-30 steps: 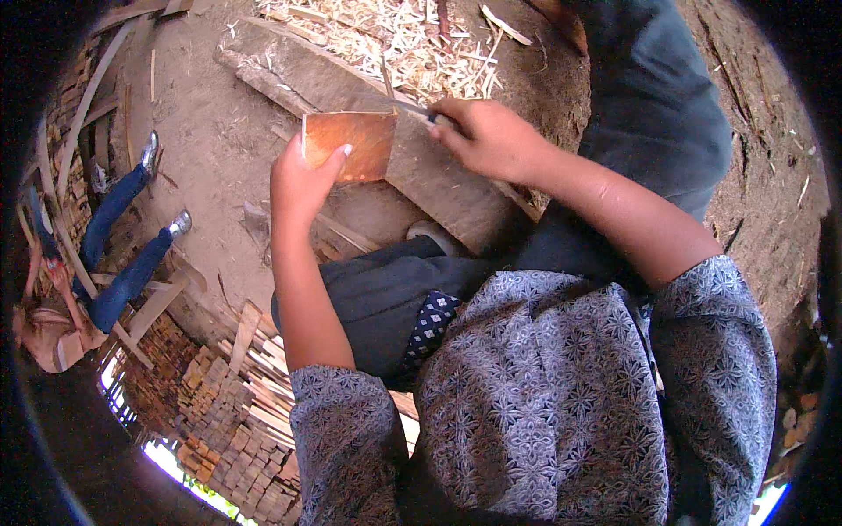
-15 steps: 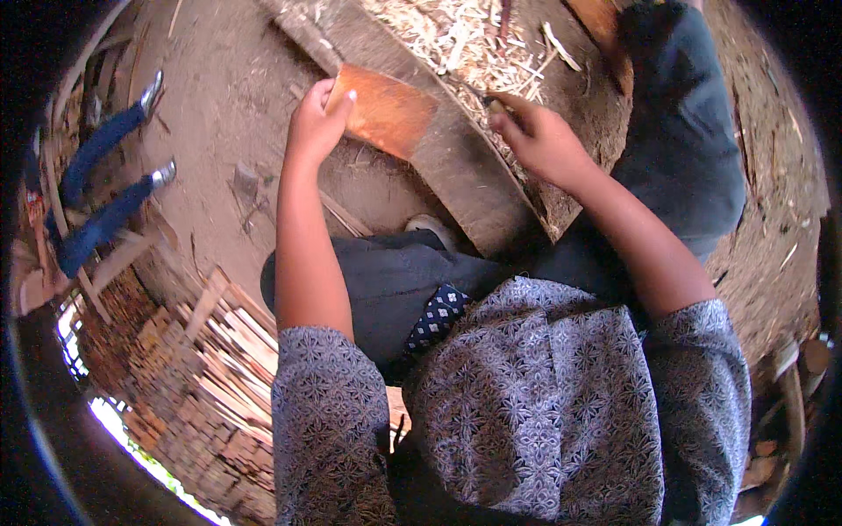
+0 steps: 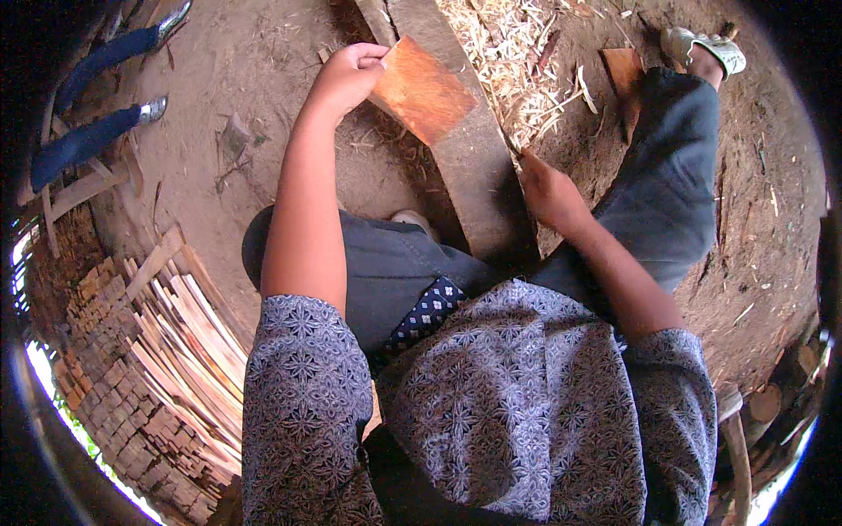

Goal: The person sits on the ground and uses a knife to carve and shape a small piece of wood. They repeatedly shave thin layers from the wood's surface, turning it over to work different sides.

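A thin, flat, orange-brown rectangular piece [image 3: 425, 90], wood by its look, is pinched at its upper left corner by my left hand [image 3: 346, 81]. Its far side lies over a grey wooden plank [image 3: 487, 193] that slants up from between my legs. On the plank's right edge is my right hand [image 3: 554, 195], fingers curled in. Whatever those fingers hold is hidden.
Pale wood shavings [image 3: 504, 61] heap along the plank's right side. Another reddish-brown wood piece [image 3: 624, 83] lies by my right shin. Long pale sticks [image 3: 193, 337] and stacked blocks [image 3: 114, 390] are at left, below another person's blue-trousered legs [image 3: 101, 145].
My right hand has drawn back toward me along the plank's edge, its fingers curling more. The orange-brown piece stays in my left hand, tilted more. The whole view has shifted.
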A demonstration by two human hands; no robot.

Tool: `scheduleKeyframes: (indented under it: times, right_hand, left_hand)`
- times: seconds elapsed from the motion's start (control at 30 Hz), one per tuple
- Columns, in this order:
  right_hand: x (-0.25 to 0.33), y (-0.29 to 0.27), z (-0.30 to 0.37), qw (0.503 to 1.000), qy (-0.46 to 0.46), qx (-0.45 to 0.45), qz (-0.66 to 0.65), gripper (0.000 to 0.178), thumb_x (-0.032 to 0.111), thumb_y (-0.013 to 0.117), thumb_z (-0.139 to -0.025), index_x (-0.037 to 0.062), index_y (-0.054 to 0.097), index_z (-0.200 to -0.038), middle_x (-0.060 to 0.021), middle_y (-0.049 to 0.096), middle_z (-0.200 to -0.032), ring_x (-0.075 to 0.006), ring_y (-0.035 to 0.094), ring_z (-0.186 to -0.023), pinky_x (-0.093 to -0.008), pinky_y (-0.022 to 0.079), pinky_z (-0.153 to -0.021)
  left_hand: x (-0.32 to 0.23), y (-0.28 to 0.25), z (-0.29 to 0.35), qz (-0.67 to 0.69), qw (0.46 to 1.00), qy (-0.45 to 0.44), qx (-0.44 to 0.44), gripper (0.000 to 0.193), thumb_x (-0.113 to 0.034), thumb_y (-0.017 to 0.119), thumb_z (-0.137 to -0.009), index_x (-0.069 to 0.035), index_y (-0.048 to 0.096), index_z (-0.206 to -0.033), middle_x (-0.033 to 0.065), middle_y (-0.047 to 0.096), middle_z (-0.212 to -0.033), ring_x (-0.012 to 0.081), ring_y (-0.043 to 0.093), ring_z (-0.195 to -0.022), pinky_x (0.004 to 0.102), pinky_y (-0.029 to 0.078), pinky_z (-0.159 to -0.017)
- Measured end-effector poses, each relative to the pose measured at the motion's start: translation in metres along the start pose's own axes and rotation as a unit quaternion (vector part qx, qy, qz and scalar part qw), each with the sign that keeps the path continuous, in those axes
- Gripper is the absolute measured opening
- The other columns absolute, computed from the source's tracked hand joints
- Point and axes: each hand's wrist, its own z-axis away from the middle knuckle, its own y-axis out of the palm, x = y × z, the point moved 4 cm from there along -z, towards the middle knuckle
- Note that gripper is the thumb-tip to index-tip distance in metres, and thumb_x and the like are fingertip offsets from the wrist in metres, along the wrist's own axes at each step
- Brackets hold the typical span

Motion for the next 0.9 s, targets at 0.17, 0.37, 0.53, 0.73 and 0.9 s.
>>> scheduleKeyframes:
  times: [0.17, 0.37, 0.53, 0.73, 0.9]
  right_hand:
    - [0.019, -0.007, 0.049, 0.984, -0.064, 0.009, -0.168, 0.043, 0.022, 0.055, -0.101, 0.0027, 0.053, -0.139, -0.0231, 0.065, -0.126, -0.0311, 0.064, -0.116, -0.0385, 0.047, -0.100]
    - [0.017, -0.015, 0.052, 0.939, 0.020, -0.095, -0.331, 0.043, 0.025, 0.051, -0.105, 0.0047, 0.047, -0.143, -0.0043, 0.059, -0.097, -0.0071, 0.051, -0.073, -0.0236, 0.044, -0.064]
    - [-0.013, -0.023, 0.028, 0.930, -0.003, -0.195, -0.312, 0.033, 0.018, 0.050, -0.104, 0.0072, 0.046, -0.134, -0.0025, 0.055, -0.087, -0.0076, 0.050, -0.060, -0.0241, 0.043, -0.053]
    - [-0.002, -0.034, 0.032, 0.964, 0.041, -0.059, -0.257, 0.034, 0.019, 0.059, -0.096, 0.0055, 0.051, -0.127, -0.0119, 0.064, -0.100, -0.0204, 0.062, -0.092, -0.0356, 0.050, -0.084]
    - [0.050, -0.045, 0.034, 0.974, -0.051, -0.042, -0.215, 0.038, 0.021, 0.057, -0.099, 0.0128, 0.052, -0.136, -0.0175, 0.066, -0.093, -0.0255, 0.066, -0.082, -0.0396, 0.052, -0.079]
  left_hand:
    - [-0.012, -0.004, 0.012, -0.019, 1.000, 0.011, 0.009, 0.029, -0.007, 0.060, -0.092, 0.003, 0.065, -0.118, 0.0110, 0.071, -0.107, 0.0166, 0.066, -0.096, 0.0310, 0.050, -0.088]
    - [-0.025, -0.008, 0.016, -0.017, 0.997, 0.076, 0.013, 0.027, -0.005, 0.060, -0.092, -0.001, 0.065, -0.118, 0.0080, 0.069, -0.105, 0.0160, 0.065, -0.095, 0.0317, 0.051, -0.087]
    - [-0.068, 0.002, 0.061, -0.068, 0.978, 0.194, 0.012, 0.024, 0.002, 0.058, -0.090, -0.004, 0.062, -0.113, 0.0100, 0.066, -0.105, 0.0206, 0.065, -0.097, 0.0355, 0.052, -0.087]
    - [-0.081, 0.055, 0.108, -0.300, 0.924, 0.236, -0.013, 0.036, -0.010, 0.065, -0.077, -0.007, 0.055, -0.111, 0.0164, 0.060, -0.107, 0.0378, 0.063, -0.099, 0.0464, 0.053, -0.082]
    - [-0.070, 0.082, 0.098, -0.417, 0.885, 0.200, -0.051, 0.042, -0.026, 0.068, -0.082, -0.008, 0.059, -0.119, 0.0162, 0.062, -0.112, 0.0386, 0.065, -0.099, 0.0477, 0.055, -0.082]
